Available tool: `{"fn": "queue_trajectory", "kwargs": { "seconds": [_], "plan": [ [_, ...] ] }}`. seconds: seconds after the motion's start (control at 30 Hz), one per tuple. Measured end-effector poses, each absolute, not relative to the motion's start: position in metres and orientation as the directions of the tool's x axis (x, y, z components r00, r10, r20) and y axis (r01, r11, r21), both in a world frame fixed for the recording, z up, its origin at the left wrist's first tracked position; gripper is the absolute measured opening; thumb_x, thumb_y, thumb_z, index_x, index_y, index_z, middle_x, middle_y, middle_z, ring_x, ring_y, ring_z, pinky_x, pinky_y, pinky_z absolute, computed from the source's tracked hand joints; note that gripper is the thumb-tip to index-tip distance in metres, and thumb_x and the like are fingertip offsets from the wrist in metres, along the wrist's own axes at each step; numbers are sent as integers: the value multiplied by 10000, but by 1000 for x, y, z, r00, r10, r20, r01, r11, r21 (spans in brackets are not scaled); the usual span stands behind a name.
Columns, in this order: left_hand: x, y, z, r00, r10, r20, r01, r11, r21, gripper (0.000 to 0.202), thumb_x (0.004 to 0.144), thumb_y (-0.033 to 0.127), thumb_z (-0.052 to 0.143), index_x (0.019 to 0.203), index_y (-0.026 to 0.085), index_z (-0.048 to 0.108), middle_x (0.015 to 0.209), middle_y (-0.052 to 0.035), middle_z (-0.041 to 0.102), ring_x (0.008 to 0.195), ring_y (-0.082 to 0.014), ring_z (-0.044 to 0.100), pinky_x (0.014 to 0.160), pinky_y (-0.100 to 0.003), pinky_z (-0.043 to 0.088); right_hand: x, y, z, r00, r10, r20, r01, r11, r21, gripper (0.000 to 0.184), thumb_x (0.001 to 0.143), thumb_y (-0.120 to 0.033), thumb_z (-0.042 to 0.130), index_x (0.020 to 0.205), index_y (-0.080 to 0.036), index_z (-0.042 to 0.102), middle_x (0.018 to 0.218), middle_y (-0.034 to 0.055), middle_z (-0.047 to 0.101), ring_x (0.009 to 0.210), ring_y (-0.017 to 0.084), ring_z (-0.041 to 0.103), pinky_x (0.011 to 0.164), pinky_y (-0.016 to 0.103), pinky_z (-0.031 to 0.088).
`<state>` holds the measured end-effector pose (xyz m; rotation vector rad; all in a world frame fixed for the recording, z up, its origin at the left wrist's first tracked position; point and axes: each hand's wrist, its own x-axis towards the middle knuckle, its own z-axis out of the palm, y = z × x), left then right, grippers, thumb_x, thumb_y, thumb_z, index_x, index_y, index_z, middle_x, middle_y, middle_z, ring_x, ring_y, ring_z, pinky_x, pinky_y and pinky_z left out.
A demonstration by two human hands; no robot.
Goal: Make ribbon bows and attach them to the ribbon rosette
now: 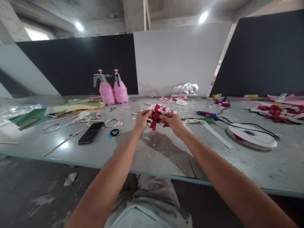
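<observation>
A red and white ribbon bow [154,126] bearing a black ring [156,121] is held up between both hands, over the near middle of the worktable [256,167]; its left side is pinched between thumb and fingers by the left hand [142,119]; its right side is gripped likewise by the right hand [172,122], whose remaining fingers are loosely curled.

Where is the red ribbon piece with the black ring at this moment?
In the head view, the red ribbon piece is near the centre, held between the left hand and the right hand, with pink spray bottles farther back to its left.
</observation>
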<state>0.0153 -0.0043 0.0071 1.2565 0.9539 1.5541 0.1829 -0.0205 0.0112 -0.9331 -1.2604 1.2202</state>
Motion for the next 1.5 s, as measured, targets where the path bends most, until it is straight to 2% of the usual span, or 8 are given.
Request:
{"fn": "queue_trajectory", "kwargs": {
  "seconds": [0.23, 0.57, 0.8, 1.13, 1.23, 1.37, 1.43, 1.5],
  "plan": [
    [15, -4, 6, 23, 963, 269, -257, -254, 932, 399, 674, 470, 747, 921, 161, 698, 714, -24, 665, 610, -134, 617, 498, -216, 464, 184, -21, 12, -90, 981, 171, -140, 157, -978, 412, 573, -457, 834, 801, -172, 644, 623, -27, 585, 544, 85, 527, 463, 205, 489],
    [16, -8, 7, 53, 952, 303, -176, -289, 941, 476, 645, 448, 798, 1027, 172, 735, 857, -56, 727, 678, -140, 636, 548, -227, 469, 185, -16, 9, -84, 975, 207, -78, 201, -977, 420, 576, -489, 826, 793, -170, 657, 622, -14, 602, 534, 92, 519, 450, 214, 471],
    [17, -9, 8, 35, 962, 270, -155, -262, 953, 401, 628, 371, 811, 969, 170, 748, 832, -49, 737, 702, -136, 644, 611, -233, 457, 187, -15, 6, -109, 958, 265, -29, 264, -964, 401, 599, -482, 796, 793, -162, 653, 631, -13, 595, 524, 87, 493, 436, 218, 452],
    [18, -7, 7, 7, 961, 277, -143, -274, 951, 341, 601, 347, 817, 869, 151, 737, 769, -34, 719, 659, -128, 620, 631, -250, 446, 187, -14, 5, -131, 943, 306, 70, 316, -946, 374, 659, -490, 740, 803, -157, 650, 632, -19, 569, 532, 93, 475, 450, 228, 449],
    [18, -9, 8, 20, 958, 287, -135, -282, 950, 345, 602, 347, 817, 876, 154, 734, 782, -38, 723, 691, -143, 639, 689, -275, 479, 188, -11, 3, -102, 931, 351, 181, 364, -914, 350, 687, -457, 721, 867, -161, 668, 704, 10, 619, 583, 115, 516, 516, 251, 468],
    [19, -11, 9, 72, 941, 331, -95, -323, 941, 354, 628, 350, 807, 919, 160, 740, 836, -48, 737, 768, -165, 665, 804, -320, 503, 190, -7, 3, -27, 851, 524, 295, 507, -810, 401, 731, -414, 699, 1065, -193, 677, 1057, 86, 674, 831, 177, 617, 694, 298, 501],
    [19, -11, 10, 93, 929, 359, -59, -354, 933, 377, 638, 345, 805, 966, 169, 742, 899, -59, 745, 825, -180, 674, 848, -333, 502, 190, -6, 2, -63, 850, 523, 278, 518, -809, 373, 762, -422, 670, 1061, -199, 690, 1088, 92, 677, 895, 200, 632, 738, 314, 501],
    [19, -11, 9, 100, 916, 389, -22, -388, 921, 404, 642, 330, 805, 1011, 179, 740, 982, -72, 746, 900, -198, 676, 887, -340, 495, 189, -5, 1, -126, 869, 478, 223, 494, -840, 335, 780, -424, 647, 1020, -197, 703, 1018, 79, 702, 874, 199, 643, 757, 318, 497]
  ]
}}
